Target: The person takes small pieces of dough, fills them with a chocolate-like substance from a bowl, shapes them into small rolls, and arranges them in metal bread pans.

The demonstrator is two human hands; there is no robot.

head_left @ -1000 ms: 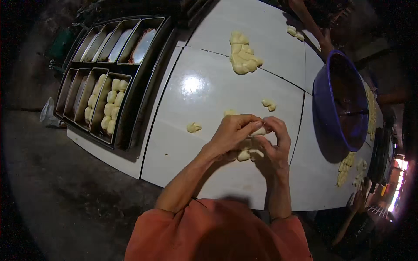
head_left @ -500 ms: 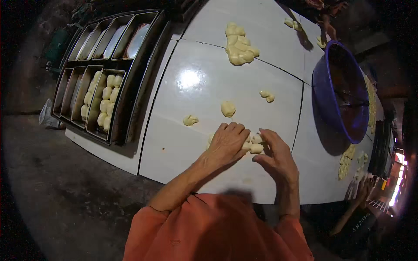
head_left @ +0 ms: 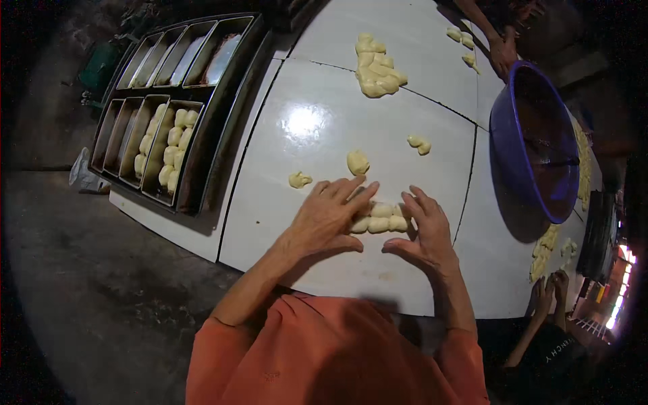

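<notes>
Two short rows of pale dough balls [head_left: 380, 221] lie pressed side by side on the white table, between my hands. At their left end is my left hand [head_left: 325, 214], palm down, fingers stretched and thumb spread, partly covering the end balls. My right hand [head_left: 430, 234] curves around the right end with thumb and fingers apart, seeming to touch the dough. Just beyond my fingers sits a larger lump of dough [head_left: 358, 163]. A small dough piece [head_left: 300, 179] rests to its left, and another scrap [head_left: 419, 144] to its right.
A big dough mass [head_left: 378, 71] lies farther back. Metal loaf pans [head_left: 187, 101] stand at left, two holding dough balls. At right is a purple basin [head_left: 503, 135]. Another person's hand [head_left: 503, 54] is behind it; other hands [head_left: 550, 287] work at the lower right near dough strips [head_left: 542, 253].
My left hand has moved left and opened out, uncovering more of the dough rows. My right hand stays at the right end. At the right, another person's hands have come onto the table edge.
</notes>
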